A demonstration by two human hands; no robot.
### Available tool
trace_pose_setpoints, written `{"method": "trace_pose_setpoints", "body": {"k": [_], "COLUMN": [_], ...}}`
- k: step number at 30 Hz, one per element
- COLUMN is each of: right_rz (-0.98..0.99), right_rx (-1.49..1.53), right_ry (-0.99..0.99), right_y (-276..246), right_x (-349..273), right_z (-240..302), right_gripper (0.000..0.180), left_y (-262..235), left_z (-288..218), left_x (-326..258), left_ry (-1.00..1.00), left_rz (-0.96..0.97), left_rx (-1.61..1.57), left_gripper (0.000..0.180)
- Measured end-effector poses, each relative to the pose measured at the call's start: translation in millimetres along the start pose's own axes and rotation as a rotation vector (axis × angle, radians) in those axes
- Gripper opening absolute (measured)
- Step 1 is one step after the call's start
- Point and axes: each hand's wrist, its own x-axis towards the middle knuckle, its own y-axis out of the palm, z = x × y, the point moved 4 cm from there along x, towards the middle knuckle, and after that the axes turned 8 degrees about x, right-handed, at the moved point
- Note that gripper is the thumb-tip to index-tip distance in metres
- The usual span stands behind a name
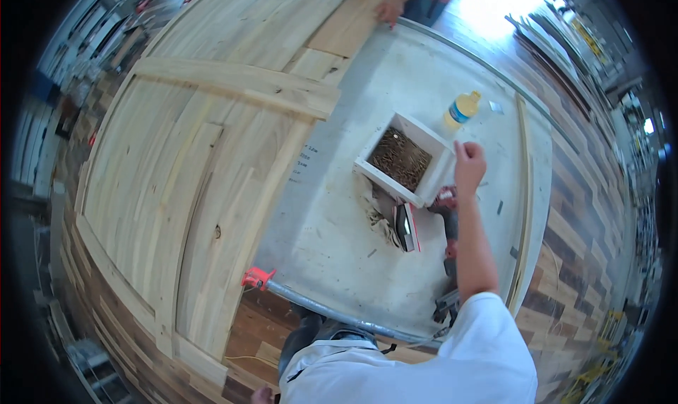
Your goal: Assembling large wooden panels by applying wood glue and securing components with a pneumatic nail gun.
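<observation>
My right hand (470,167) is raised over the right edge of a white open box (446,167). Its fingers are pinched together, and whatever may be between them is too small to make out. Many small brown screws or nails (401,158) fill the bottom of the box. Beside my right forearm lies a red and dark power tool (449,227), partly covered by the arm. My left hand (262,395) hangs low at the bottom edge, near my hip, with its fingers mostly out of sight.
A large framed wooden panel (141,150) covers the left side. A pipe clamp with a red end (258,277) crosses the near edge. A yellow bottle (463,109), a black-and-red packet (406,227) and a crumpled cloth (379,224) lie on the pale tabletop (318,241). Another person's hand (388,12) touches the panel's far end.
</observation>
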Motion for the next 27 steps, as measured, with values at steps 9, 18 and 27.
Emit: {"method": "trace_pose_setpoints", "body": {"k": [9,18,27], "right_rz": [0.061,0.185,-0.05], "right_rx": [-0.26,0.11,0.177], "right_ry": [0.098,0.236,-0.184], "right_y": [47.2,71.8,23.8], "right_x": [175.2,191.9,137.1], "right_z": [-152.6,-162.5,-21.1], "right_gripper": [0.09,0.057,0.053], "left_y": [-6.9,36.5,-38.8], "left_z": [-10.0,26.7,-19.4], "left_x": [-6.6,-51.2,-40.3], "left_ry": [-0.269,-0.422,-0.334], "left_rz": [-0.442,-0.418,-0.753], "left_rx": [-0.133,-0.129,-0.152], "left_gripper": [0.034,0.037,0.024]}}
